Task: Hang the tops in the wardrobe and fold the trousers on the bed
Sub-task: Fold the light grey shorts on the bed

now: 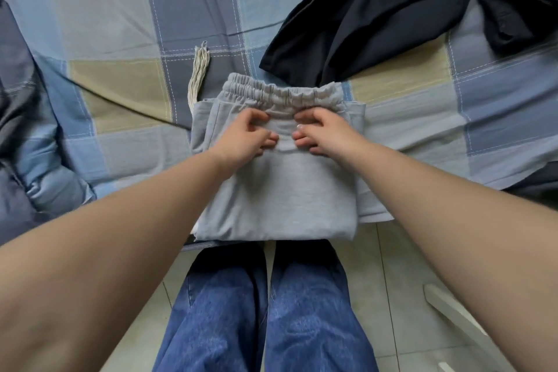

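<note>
Folded grey sweat trousers (280, 190) lie at the bed's near edge, elastic waistband on the far side and a cream drawstring (198, 71) trailing out to the left. My left hand (244, 133) and my right hand (323, 131) rest side by side on the upper part of the trousers just below the waistband. Both have curled fingers with the tips against the cloth; whether they pinch it I cannot tell. Dark navy garments (377, 12) lie spread on the bed at the far right.
The bed wears a blue, grey and tan checked sheet (120, 24). A rumpled blue duvet (27, 136) bunches at the left. Tiled floor (392, 296) and my legs in blue jeans (265, 317) are below the bed edge. A white bar (453, 317) lies on the floor at right.
</note>
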The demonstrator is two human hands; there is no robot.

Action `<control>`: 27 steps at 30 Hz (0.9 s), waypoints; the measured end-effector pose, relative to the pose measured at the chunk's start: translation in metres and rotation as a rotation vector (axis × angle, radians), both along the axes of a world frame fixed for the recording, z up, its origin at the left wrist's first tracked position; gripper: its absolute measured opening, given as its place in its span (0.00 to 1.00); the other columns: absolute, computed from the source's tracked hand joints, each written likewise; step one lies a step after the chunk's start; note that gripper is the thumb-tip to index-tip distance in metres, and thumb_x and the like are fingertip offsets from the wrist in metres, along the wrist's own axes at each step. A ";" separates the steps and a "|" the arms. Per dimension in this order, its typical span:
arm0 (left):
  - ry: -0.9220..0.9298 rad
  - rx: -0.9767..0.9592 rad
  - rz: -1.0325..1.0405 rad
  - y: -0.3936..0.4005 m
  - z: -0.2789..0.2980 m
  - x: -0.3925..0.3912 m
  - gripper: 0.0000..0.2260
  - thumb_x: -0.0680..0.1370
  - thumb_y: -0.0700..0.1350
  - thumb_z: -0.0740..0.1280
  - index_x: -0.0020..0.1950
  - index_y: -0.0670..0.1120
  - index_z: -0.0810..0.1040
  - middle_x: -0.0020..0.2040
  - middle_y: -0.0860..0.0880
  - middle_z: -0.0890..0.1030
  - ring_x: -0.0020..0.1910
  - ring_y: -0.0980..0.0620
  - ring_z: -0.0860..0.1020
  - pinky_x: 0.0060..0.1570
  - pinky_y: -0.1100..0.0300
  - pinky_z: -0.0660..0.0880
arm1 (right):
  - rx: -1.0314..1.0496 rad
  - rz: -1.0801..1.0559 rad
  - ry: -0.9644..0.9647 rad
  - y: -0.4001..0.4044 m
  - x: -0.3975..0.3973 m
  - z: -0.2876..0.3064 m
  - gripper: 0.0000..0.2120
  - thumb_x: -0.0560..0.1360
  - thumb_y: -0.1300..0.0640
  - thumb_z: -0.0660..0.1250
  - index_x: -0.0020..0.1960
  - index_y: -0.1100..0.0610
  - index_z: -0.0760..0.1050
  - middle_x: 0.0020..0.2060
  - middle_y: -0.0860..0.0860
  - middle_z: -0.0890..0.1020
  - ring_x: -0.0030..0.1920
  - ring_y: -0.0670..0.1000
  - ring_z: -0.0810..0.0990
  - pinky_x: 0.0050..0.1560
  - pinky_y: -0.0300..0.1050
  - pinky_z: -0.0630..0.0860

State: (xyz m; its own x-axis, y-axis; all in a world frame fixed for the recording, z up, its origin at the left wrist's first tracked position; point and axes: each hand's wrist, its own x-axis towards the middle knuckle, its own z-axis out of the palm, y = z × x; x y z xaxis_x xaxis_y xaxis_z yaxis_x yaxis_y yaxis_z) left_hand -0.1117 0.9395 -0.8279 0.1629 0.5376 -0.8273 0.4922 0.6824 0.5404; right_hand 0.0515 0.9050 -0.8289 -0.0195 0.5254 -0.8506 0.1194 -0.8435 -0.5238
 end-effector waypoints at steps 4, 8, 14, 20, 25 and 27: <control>0.061 0.067 0.143 0.004 0.000 -0.027 0.11 0.78 0.35 0.60 0.57 0.47 0.68 0.45 0.48 0.82 0.42 0.56 0.81 0.44 0.61 0.75 | 0.025 -0.158 -0.098 -0.015 0.037 -0.001 0.09 0.78 0.60 0.61 0.57 0.51 0.72 0.47 0.49 0.81 0.44 0.46 0.81 0.44 0.40 0.75; 0.226 0.131 0.319 0.013 0.001 -0.069 0.10 0.77 0.37 0.65 0.57 0.46 0.70 0.45 0.46 0.79 0.40 0.54 0.79 0.38 0.61 0.73 | -0.051 -0.327 -0.246 -0.041 0.085 0.001 0.15 0.78 0.57 0.64 0.64 0.57 0.70 0.52 0.55 0.78 0.48 0.50 0.78 0.43 0.41 0.73; 0.280 -0.079 0.174 -0.017 0.008 -0.118 0.32 0.74 0.53 0.71 0.73 0.45 0.62 0.63 0.50 0.71 0.60 0.50 0.72 0.59 0.54 0.69 | -0.164 -0.237 -0.133 -0.084 0.071 0.002 0.21 0.77 0.50 0.65 0.67 0.56 0.68 0.57 0.53 0.78 0.53 0.49 0.79 0.56 0.48 0.76; 0.079 -0.156 0.162 -0.033 0.006 -0.100 0.30 0.70 0.53 0.73 0.67 0.42 0.71 0.62 0.44 0.79 0.59 0.46 0.78 0.64 0.48 0.72 | -0.107 -0.283 -0.082 -0.079 0.031 -0.010 0.18 0.72 0.48 0.71 0.58 0.54 0.76 0.54 0.52 0.82 0.53 0.54 0.81 0.59 0.55 0.76; 0.096 -0.119 0.108 -0.026 0.002 -0.089 0.19 0.71 0.50 0.74 0.59 0.45 0.77 0.56 0.46 0.82 0.55 0.47 0.80 0.61 0.51 0.75 | -0.060 -0.282 -0.126 -0.083 0.020 -0.006 0.17 0.70 0.52 0.73 0.57 0.54 0.77 0.53 0.52 0.82 0.52 0.54 0.81 0.58 0.52 0.76; 0.050 -0.078 0.082 -0.025 0.013 -0.083 0.13 0.72 0.52 0.73 0.53 0.50 0.78 0.53 0.49 0.83 0.54 0.48 0.81 0.58 0.52 0.76 | -0.025 -0.353 -0.114 -0.087 0.017 0.009 0.12 0.71 0.52 0.73 0.53 0.51 0.78 0.51 0.50 0.83 0.51 0.54 0.81 0.56 0.52 0.77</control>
